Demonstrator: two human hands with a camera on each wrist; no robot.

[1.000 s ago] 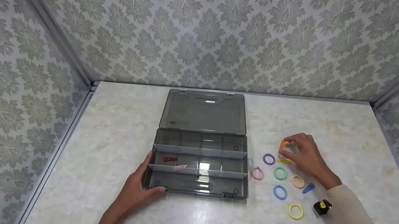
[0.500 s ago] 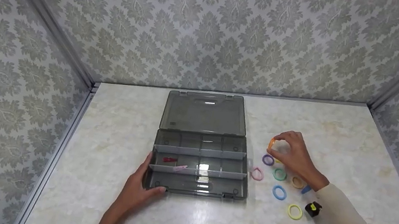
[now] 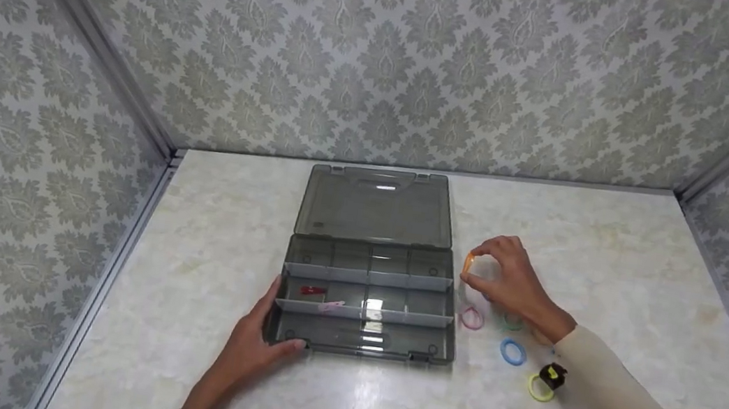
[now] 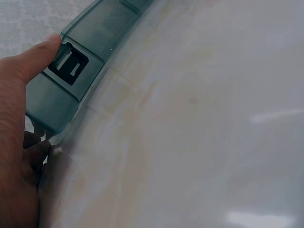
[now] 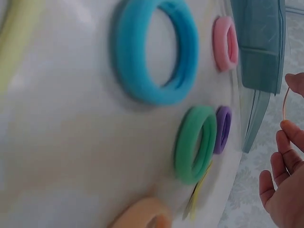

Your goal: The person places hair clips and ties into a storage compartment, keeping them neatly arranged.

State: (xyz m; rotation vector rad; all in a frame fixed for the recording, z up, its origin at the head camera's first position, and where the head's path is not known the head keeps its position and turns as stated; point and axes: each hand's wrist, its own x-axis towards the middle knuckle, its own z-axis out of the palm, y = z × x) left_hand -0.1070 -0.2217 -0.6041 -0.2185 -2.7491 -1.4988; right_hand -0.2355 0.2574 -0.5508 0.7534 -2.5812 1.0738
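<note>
My right hand [image 3: 510, 276] pinches an orange hair clip [image 3: 468, 264] between thumb and fingertip, close to the right edge of the box. The clip shows thin and edge-on in the right wrist view. A smoky grey divided plastic box [image 3: 365, 277] lies with its lid [image 3: 378, 210] folded back. My left hand [image 3: 248, 342] grips the box's front left corner, thumb on the front wall by a latch [image 4: 70, 64] and fingers along the left side. In the middle row are a red hair clip [image 3: 312, 290] and a pink hair clip [image 3: 331, 306].
Right of the box lie pink [image 3: 473, 318], blue [image 3: 513, 352] and yellow [image 3: 541, 389] hair ties. Green [image 5: 195, 145], purple [image 5: 223, 129] and peach [image 5: 142, 216] ties and a yellow clip [image 5: 199, 190] are near my right arm. Patterned walls [image 3: 383, 59] enclose the table.
My right hand has carried the orange hair clip leftward, from over the loose hair ties to beside the box. The left hand has kept its place at the box corner.
</note>
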